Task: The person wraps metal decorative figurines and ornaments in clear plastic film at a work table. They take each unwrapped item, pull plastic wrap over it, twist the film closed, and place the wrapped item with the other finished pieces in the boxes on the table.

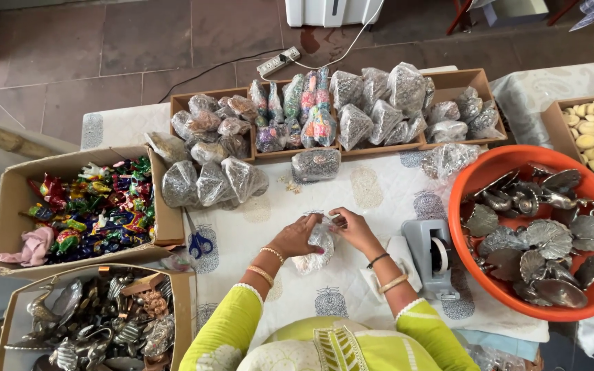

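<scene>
On the white printed tablecloth (379,199), between a grey tape dispenser (433,255) and blue-handled scissors (199,242), a small clear packet (316,249) is gripped at its top by the left hand (298,236) and right hand (356,231), and is best pinched tight and level.

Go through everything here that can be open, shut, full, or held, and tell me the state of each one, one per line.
left hand: gripping the small clear bag
right hand: pinching the bag's top
small clear bag: held over the table, filled, top being gathered
orange basin: heaped with silver leaf-shaped dishes
tape dispenser: standing, roll loaded
blue scissors: lying flat, untouched
cardboard box: open, full of colourful figures
power strip: on floor, cable attached
</scene>
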